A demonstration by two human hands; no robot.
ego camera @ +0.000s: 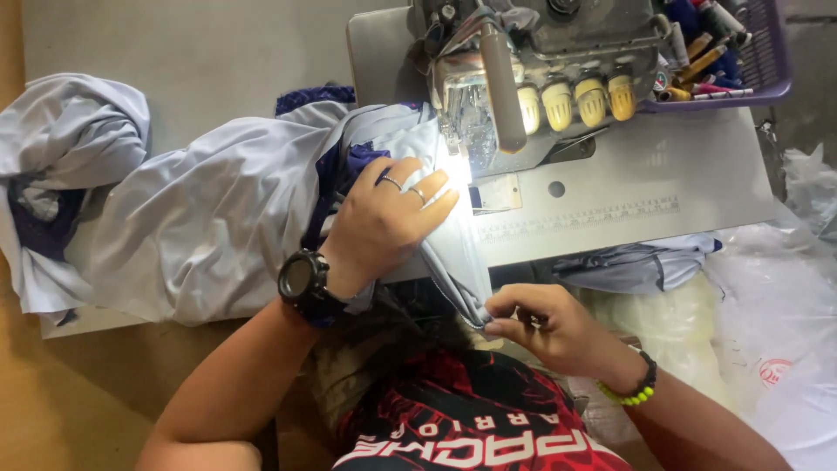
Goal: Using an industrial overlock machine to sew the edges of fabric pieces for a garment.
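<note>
Left hand: the left hand point(384, 222) lies flat, fingers spread, pressing the pale lilac-grey fabric garment point(218, 227) down right at the lit needle area; two rings on the fingers, a chunky black wristwatch point(302, 281) on the wrist.
Right hand: the right hand point(545, 330) pinches the folded edge of that same fabric at the counter's front edge, fingertips closed on the seam; a black and yellow-green bead bracelet point(632, 390) sits at the wrist.
Fabric: it runs from the pinch up under the left hand to the machine, then spills left across the grey counter point(218, 61), bunched at the far left, with dark purple trim showing.
Machine: the grey metal overlock sewing machine point(540, 78) stands just beyond the left hand, four cream tension knobs point(575, 100) in a row.
Beyond: a purple plastic basket point(767, 52) of thread bobbins sits beside the machine, top right.
</note>
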